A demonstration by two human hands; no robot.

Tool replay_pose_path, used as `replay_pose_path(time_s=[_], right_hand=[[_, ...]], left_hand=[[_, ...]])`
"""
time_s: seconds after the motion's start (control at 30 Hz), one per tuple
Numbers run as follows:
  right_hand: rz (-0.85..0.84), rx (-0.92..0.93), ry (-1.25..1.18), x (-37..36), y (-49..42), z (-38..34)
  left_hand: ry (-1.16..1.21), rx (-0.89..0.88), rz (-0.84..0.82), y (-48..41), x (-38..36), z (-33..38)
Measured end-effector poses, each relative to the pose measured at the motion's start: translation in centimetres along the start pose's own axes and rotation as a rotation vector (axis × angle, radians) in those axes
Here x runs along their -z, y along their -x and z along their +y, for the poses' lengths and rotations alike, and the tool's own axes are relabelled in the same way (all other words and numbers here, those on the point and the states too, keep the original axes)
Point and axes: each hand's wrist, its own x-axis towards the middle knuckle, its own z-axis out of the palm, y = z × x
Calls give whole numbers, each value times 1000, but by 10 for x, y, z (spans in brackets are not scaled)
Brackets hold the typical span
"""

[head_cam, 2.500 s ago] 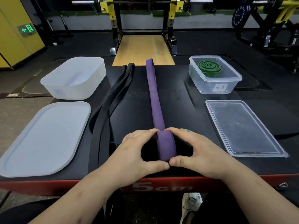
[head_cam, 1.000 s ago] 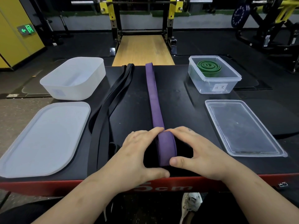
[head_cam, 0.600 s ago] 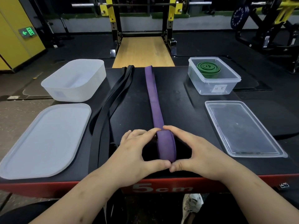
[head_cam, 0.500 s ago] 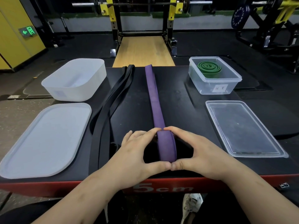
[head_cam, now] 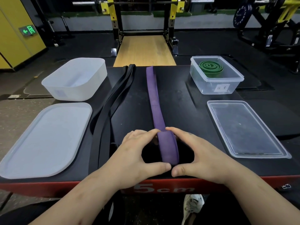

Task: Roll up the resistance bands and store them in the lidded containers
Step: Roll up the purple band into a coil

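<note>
We look down on a black platform [head_cam: 178, 98] whose red front edge is marked 5cm. On its left side a frosted lid [head_cam: 45, 140] lies flat, reaching past the platform's left edge. Behind the lid stands a frosted tub [head_cam: 74, 78], uncovered, with nothing showing inside it. On the right side a clear lid [head_cam: 246, 129] lies flat near the front. Behind it, and apart from it, stands a clear tub [head_cam: 215, 88], uncovered, with a white label on its near wall.

A black band [head_cam: 113, 98] lies stretched out left of the middle, running from the far edge toward the near one, and its strands part midway. Beside it the purple band [head_cam: 154, 101] runs straight down the middle of the platform from the far edge. Its near end is wound into a roll that stands on edge close to the front edge.

The left hand [head_cam: 134, 153] and the right hand [head_cam: 199, 156] both grasp that roll, one on each side. Their fingers curl round it, the forefingers press on its far top, and the thumbs nearly meet at its near side. A green band [head_cam: 210, 69] lies coiled in a flat spiral inside the clear tub. A white shoe [head_cam: 193, 205] shows below the platform's front edge
</note>
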Motion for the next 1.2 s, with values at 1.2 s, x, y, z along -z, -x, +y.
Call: replay_pose_path(time_s=[1.2], right_hand=[[4, -15, -102, 5, -2, 2]], left_hand=[[-16, -37, 25, -2, 3, 9]])
